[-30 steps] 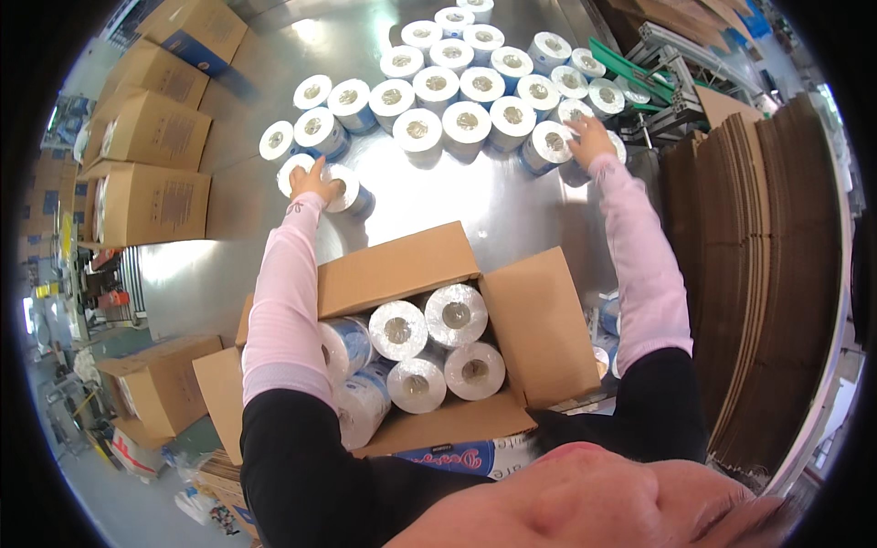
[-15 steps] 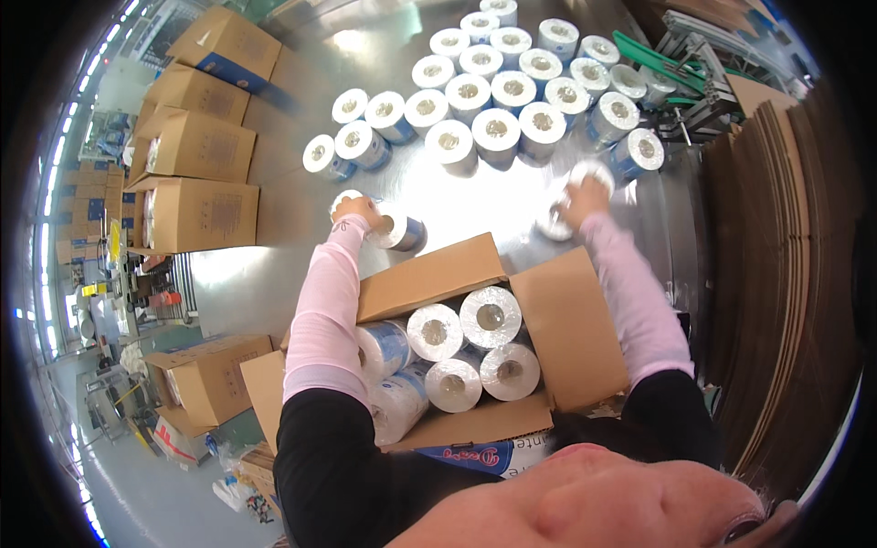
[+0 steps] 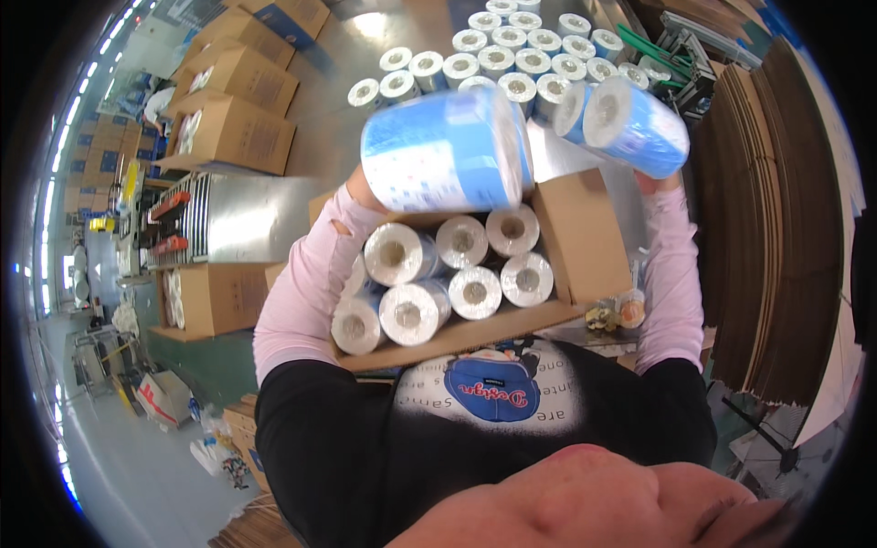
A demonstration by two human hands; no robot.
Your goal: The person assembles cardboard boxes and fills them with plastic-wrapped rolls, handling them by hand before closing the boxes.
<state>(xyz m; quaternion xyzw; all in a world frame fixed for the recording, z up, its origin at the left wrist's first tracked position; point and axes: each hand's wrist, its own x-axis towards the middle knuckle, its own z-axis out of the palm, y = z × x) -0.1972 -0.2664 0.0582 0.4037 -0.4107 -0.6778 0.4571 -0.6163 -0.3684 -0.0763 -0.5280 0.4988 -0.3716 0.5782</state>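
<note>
A shiny silver metal bench [image 3: 333, 87] has many round white-and-blue paper rolls [image 3: 495, 61] standing on it at twelve o'clock. At six o'clock from them, an open brown cardboard box [image 3: 585, 237] holds more rolls. Up in the air at the box's twelve o'clock is a blue-and-white, plastic-wrapped roll [image 3: 438, 151]; the left hand [image 3: 359, 190] has its grip closed on it, fingers hidden. At two o'clock, the right hand [image 3: 660, 184] grips another shiny blue-and-white roll [image 3: 639, 130]. The wrap looks slippery, so a loose grip could drop one. Going too low might bump the box's rim.
</note>
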